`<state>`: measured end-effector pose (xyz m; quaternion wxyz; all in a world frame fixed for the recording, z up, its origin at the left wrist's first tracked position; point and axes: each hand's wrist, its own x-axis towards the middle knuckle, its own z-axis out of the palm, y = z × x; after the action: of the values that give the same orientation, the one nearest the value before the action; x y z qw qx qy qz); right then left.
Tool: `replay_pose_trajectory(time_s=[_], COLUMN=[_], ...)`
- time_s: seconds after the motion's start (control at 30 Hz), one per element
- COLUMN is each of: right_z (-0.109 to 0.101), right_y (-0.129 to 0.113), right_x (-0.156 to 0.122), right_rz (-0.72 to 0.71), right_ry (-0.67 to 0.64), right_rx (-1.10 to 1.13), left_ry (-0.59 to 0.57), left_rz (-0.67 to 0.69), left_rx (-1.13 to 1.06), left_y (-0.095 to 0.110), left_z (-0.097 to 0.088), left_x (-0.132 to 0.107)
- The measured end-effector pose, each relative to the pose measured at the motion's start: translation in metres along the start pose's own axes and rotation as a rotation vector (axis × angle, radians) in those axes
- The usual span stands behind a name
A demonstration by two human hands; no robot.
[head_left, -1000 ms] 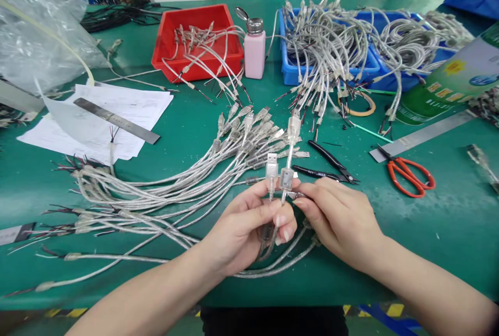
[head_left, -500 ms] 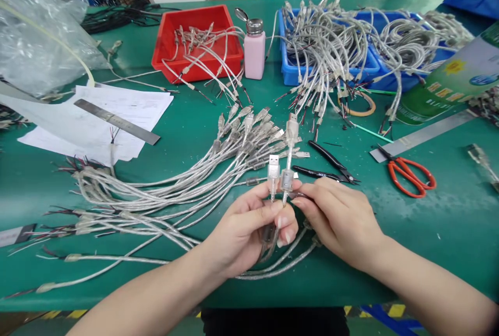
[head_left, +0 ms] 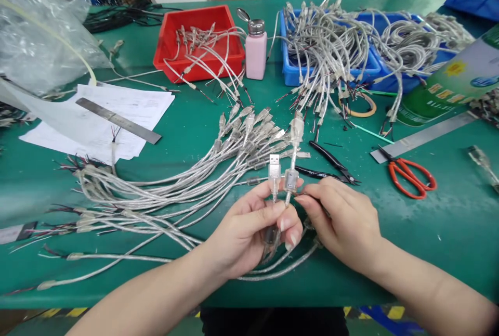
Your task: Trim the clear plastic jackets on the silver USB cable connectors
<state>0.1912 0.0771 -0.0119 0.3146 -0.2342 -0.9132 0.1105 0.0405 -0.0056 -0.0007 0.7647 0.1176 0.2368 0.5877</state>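
Note:
My left hand [head_left: 253, 227] is closed around clear USB cables, thumb pressed over them. Two USB plugs stick up from its grip: a shorter one [head_left: 274, 167] with its metal end upward, and a taller one [head_left: 297, 130] with a ferrite bead [head_left: 290, 180] below it. My right hand [head_left: 343, 216] is closed in a pinch just right of the bead, on a thin dark piece mostly hidden by the fingers. Cable loops [head_left: 288, 273] hang under both hands. A bundle of clear USB cables [head_left: 167, 190] lies to the left, its plugs behind my hands.
Black side cutters [head_left: 335, 164] and orange-handled scissors [head_left: 411, 172] lie to the right, near a steel ruler [head_left: 424, 136]. Behind stand a red bin [head_left: 198, 68], a pink pump bottle [head_left: 255, 55] and blue bins [head_left: 290, 73] of cables. Papers [head_left: 89, 133] carry another ruler [head_left: 117, 120].
The taller plug and its bead have shifted slightly right and down, away from the shorter plug. My right hand has moved a little right, still pinching.

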Motion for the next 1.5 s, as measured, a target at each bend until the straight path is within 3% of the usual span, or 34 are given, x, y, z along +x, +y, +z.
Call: replay_pose_trajectory(time_s=[0.33,0.73,1.03,1.3,1.37,1.5], right_z=[-0.007,-0.003,-0.008,-0.007,-0.012,-0.022], right_y=[-0.001,0.002,-0.001,0.001,0.0,-0.005], right_x=[0.001,0.0,0.001,0.004,0.005,0.004], right_rz=[-0.031,-0.043,-0.025,-0.051,-0.016,0.208], right_ry=[-0.113,0.002,-0.097,-0.007,0.017,-0.017], right_rx=[0.182,0.001,0.209,0.079,0.108,0.36], left_ry=[-0.02,-0.021,-0.018,-0.021,-0.007,0.043], left_rz=[0.009,-0.006,-0.001,-0.013,-0.008,0.054], left_rx=[-0.045,-0.01,-0.034,-0.012,0.003,0.093], left_y=[-0.002,-0.001,-0.001,-0.001,0.0,0.0], left_z=[-0.003,-0.002,-0.001,-0.001,-0.001,-0.001], left_x=[0.0,0.0,-0.001,-0.001,-0.001,0.0])
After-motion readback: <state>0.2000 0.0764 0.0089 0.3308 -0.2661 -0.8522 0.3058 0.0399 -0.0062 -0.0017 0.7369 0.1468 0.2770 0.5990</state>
